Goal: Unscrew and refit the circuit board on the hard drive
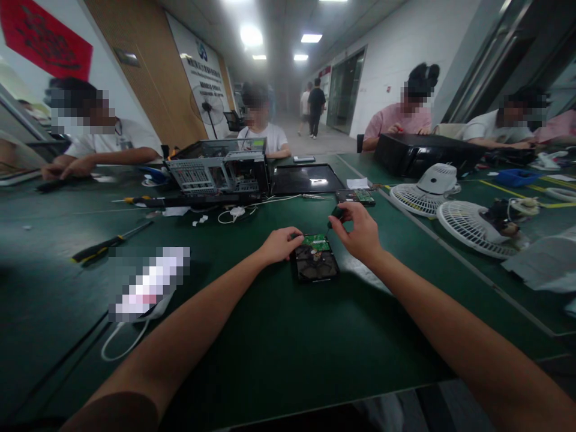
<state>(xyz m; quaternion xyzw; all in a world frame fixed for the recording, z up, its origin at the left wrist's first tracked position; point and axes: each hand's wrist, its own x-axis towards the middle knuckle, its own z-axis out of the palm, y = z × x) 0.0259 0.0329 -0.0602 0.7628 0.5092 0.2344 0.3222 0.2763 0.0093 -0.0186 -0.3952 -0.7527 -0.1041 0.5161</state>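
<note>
A hard drive with a green circuit board [317, 264] lies on the green table in front of me. My left hand [282, 245] is closed at the drive's upper left corner, thumb and fingers pressed on its edge. In my right hand [357, 231] is a small dark-handled screwdriver [335, 214], gripped between thumb and fingers. Its thin shaft points down at the right edge of the circuit board; whether the tip touches a screw is too small to tell.
An open computer case [216, 174] stands behind, beside a dark panel [308, 179]. Another circuit-board drive [355, 197] lies beyond my right hand. At left are a large screwdriver [101, 248] and a blurred phone [150, 285]. White fan parts [472, 225] sit right. Several people sit around.
</note>
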